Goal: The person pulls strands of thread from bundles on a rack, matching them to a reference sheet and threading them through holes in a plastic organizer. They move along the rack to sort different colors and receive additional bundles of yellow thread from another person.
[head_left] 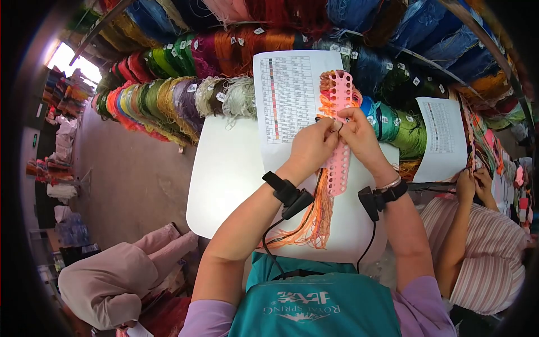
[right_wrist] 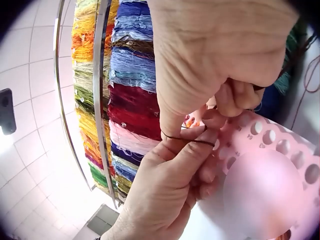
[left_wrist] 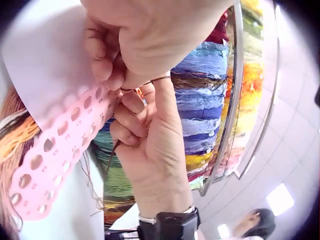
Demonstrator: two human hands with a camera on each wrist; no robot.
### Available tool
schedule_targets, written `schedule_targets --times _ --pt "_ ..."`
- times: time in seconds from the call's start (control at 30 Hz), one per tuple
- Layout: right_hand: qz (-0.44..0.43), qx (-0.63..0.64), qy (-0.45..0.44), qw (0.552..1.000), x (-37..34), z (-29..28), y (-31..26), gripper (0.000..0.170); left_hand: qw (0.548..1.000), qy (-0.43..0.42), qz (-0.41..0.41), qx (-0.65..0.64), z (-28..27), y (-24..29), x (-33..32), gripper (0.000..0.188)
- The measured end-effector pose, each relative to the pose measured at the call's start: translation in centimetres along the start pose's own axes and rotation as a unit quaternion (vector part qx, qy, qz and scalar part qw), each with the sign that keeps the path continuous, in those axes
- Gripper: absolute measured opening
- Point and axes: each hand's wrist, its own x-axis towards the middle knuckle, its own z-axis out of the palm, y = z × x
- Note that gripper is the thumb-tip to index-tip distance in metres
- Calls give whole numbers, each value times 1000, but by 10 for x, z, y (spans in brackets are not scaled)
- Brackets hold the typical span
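Both hands meet over a long pink thread card [head_left: 338, 178] with numbered holes along its edges. My left hand [head_left: 314, 144] pinches a thin dark brown thread [left_wrist: 159, 79] near the card. With curled fingers my right hand [head_left: 360, 137] holds the same thread, which stretches across its index finger. In the right wrist view the thread also crosses a left-hand finger [right_wrist: 192, 155]. Orange and pink threads [head_left: 325, 104] hang from the card's upper holes, and a loose orange bundle [head_left: 319, 222] trails from it toward my apron. The fingers hide the hole between them.
A printed colour chart [head_left: 289, 64] lies under the card on the white table [head_left: 222, 174]. Racks of coloured skeins [head_left: 236, 48] stand behind. At right another person's hands [head_left: 474, 182] work beside a second chart [head_left: 441, 126]; a seated person [head_left: 112, 281] is at left.
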Motion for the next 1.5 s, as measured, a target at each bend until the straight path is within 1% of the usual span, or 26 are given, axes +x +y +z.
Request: schedule_targets --times 0.03,0.07,0.1,0.13,0.17,0.27,0.4,0.47,0.53,0.57,0.6,0.63,0.67,0.7,0.73,0.77,0.8,0.87,0.93,1.03,1.13,1.17,1.27,1.37,1.47,1.5 --pt "-1 -9 4 1000 0 -1 1 31 984 -20 -51 -170 -1 0 -1 15" --pt "-3 -18 8 1000 1 0 2 30 936 -39 -100 -335 -2 -1 -3 14" --pt "-1 -43 11 999 1 1 0 30 876 -63 -138 -458 -7 0 -5 15" --pt "2 -68 14 998 0 3 -4 30 798 -86 -172 -571 -18 3 -9 16" --pt "5 -93 17 995 -1 4 -8 31 703 -107 -203 -673 -30 3 -14 19" --pt "27 -136 27 990 -1 7 -15 31 670 -143 -199 -701 -75 -11 -41 25" --pt "29 -181 30 983 -3 8 -21 34 783 -28 -155 -602 -173 -39 -89 27" --pt "31 -191 32 981 -3 9 -23 35 793 67 -159 -584 -219 -51 -113 28" --pt "33 -200 35 979 -4 11 -25 36 806 145 -149 -554 -266 -83 -135 20" --pt "34 -204 37 978 -5 11 -26 37 844 245 -184 -440 -278 -93 -139 14" --pt "33 -201 40 978 -6 11 -25 37 860 339 -214 -315 -286 -102 -143 11" --pt "31 -198 41 979 -6 12 -23 38 854 425 -238 -182 -290 -110 -145 13" --pt "29 -194 44 980 -6 12 -22 38 885 441 -151 -10 -284 -125 -139 17" --pt "25 -194 47 980 -7 13 -21 39 882 439 -58 161 -271 -144 -128 23" --pt "20 -194 50 979 -9 14 -19 40 846 420 36 326 -258 -151 -118 30" --pt "17 -195 53 979 -10 14 -18 41 910 360 11 206 -235 -134 -106 33" --pt "9 -198 56 979 -11 15 -16 42 953 290 -13 80 -205 -113 -92 36" --pt "-6 -201 63 977 -12 16 -14 43 967 253 -8 29 -163 -96 -63 33" --pt "-10 -199 68 978 -15 19 -16 45 978 202 -38 35 -139 -81 -45 36" --pt "-11 -201 76 977 -18 20 -17 47 962 196 -160 -102 -108 -67 -44 37" --pt "-35 -224 107 968 -26 25 -14 48 936 195 -204 -210 -93 -64 -54 42" --pt "-48 -235 120 963 -29 26 -12 49 933 181 -232 -206 -88 -61 -57 34" --pt "-46 -245 144 958 -34 26 1 51 914 72 -256 -307 -89 -48 -53 28" --pt "-135 -386 226 884 -43 29 -5 60 891 74 -229 -385 -86 -48 -46 23" --pt "-173 -444 244 845 -51 31 2 70 876 55 -235 -417 -90 -55 -41 24" --pt "-152 -434 237 856 -54 33 3 71 872 49 -239 -425 -91 -56 -42 24"
